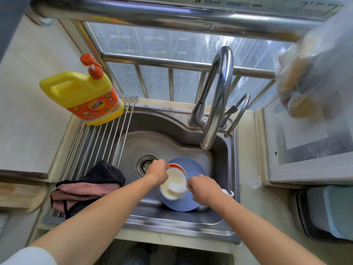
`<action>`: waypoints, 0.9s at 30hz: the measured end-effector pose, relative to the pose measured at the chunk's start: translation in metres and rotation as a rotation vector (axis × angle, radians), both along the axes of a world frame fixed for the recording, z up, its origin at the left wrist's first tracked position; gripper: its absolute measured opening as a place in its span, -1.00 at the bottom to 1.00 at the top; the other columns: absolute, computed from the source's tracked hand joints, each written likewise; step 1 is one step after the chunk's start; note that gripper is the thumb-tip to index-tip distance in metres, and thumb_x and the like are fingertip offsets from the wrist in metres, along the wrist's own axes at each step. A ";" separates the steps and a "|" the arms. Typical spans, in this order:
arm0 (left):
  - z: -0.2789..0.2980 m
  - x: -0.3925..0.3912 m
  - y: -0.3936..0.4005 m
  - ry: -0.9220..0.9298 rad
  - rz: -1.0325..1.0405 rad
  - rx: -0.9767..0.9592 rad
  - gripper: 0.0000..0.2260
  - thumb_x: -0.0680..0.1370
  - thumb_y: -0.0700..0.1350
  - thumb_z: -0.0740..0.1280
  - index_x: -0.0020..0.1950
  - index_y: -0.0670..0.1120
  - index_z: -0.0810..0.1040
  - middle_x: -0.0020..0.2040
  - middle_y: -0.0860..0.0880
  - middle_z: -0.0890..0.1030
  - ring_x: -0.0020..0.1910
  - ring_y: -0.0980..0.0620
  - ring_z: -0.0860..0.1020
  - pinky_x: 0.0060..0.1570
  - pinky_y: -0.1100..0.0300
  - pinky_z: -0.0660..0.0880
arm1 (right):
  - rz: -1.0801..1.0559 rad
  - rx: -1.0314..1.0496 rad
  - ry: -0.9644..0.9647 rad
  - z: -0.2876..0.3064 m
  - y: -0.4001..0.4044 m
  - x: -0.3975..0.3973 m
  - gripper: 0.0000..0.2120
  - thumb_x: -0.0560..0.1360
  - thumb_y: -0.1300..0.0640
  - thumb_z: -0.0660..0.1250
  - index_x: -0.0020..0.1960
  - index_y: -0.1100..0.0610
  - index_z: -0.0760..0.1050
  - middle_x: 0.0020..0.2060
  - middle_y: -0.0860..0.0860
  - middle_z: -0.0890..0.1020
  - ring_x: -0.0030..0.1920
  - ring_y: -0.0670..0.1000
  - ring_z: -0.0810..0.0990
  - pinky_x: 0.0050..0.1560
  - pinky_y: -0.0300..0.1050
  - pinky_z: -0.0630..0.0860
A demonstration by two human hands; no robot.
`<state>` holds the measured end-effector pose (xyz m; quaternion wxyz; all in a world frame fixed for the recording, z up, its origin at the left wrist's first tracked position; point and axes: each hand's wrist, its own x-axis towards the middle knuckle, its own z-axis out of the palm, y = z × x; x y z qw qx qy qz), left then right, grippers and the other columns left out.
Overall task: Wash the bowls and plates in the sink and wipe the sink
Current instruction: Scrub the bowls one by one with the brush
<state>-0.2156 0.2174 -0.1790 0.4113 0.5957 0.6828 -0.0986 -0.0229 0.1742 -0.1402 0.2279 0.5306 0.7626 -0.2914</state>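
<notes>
Small kitchen corner, steel sink (168,134) under barred window. Blue plate (193,167) lies in basin; white bowl (172,185) held above it. Left hand (157,172) grips bowl rim, fingers curled. Right hand (203,188) fingers wrapped round white brush (176,188) handle, head inside bowl. Bowl likely ceramic: rigid, breakable, slippery when soapy; rim hold with thumb inside looks safest. Cloth (89,186) on rack, detergent bottle (84,96) nearby.
</notes>
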 end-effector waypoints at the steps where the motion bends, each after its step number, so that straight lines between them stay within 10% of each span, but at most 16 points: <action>1: -0.001 -0.001 -0.001 -0.003 0.010 0.007 -0.64 0.32 -0.38 0.14 -0.12 -0.16 0.69 -0.17 -0.20 0.67 -0.16 -0.23 0.64 -0.21 0.01 0.64 | -0.091 -0.063 0.050 0.001 0.001 -0.002 -0.83 0.49 0.26 0.20 -0.02 0.10 0.53 -0.04 0.11 0.62 -0.09 0.19 0.56 -0.21 -0.02 0.43; 8: -0.007 -0.004 -0.006 -0.002 0.039 0.037 -0.61 0.32 -0.36 0.14 -0.19 -0.01 0.68 -0.11 -0.17 0.71 -0.20 -0.15 0.59 -0.16 -0.03 0.61 | -0.286 -0.143 0.184 -0.008 -0.001 -0.001 -0.81 0.53 0.17 0.21 -0.03 0.02 0.60 -0.11 0.00 0.68 -0.07 0.13 0.60 -0.12 0.00 0.56; 16: -0.005 -0.002 -0.002 -0.011 0.075 0.047 -0.61 0.35 -0.35 0.18 -0.06 -0.06 0.73 -0.17 -0.13 0.70 -0.12 -0.18 0.63 -0.14 0.03 0.61 | 0.216 0.266 -0.115 0.004 -0.008 -0.013 -0.71 0.22 0.21 0.59 -0.16 0.12 0.54 -0.38 0.08 0.56 -0.43 0.16 0.58 -0.43 -0.10 0.21; 19: -0.004 -0.002 -0.005 -0.010 0.106 0.068 -0.62 0.36 -0.38 0.18 -0.07 -0.08 0.72 -0.14 -0.15 0.70 -0.07 -0.22 0.63 -0.11 0.01 0.60 | -0.247 -0.081 0.080 0.008 -0.010 -0.019 -0.83 0.50 0.25 0.23 0.04 0.14 0.53 -0.08 0.14 0.61 -0.10 0.21 0.59 -0.26 -0.03 0.42; 23: -0.002 0.001 -0.011 -0.027 0.161 0.102 -0.57 0.44 -0.39 0.20 0.10 -0.06 0.72 0.07 -0.15 0.70 0.11 -0.19 0.63 0.06 0.01 0.59 | -0.712 -0.344 0.290 0.002 -0.006 -0.014 -0.85 0.49 0.19 0.22 -0.14 0.08 0.57 -0.27 0.05 0.62 -0.30 0.07 0.54 -0.40 -0.17 0.43; 27: -0.002 0.001 -0.009 -0.063 0.165 0.091 -0.54 0.42 -0.37 0.19 0.09 -0.02 0.74 0.00 -0.14 0.72 0.04 -0.18 0.65 -0.02 0.02 0.61 | 0.025 0.242 -0.070 -0.002 -0.005 -0.011 -0.80 0.34 0.20 0.48 -0.07 0.08 0.55 -0.27 0.08 0.61 -0.30 0.18 0.63 -0.40 -0.07 0.29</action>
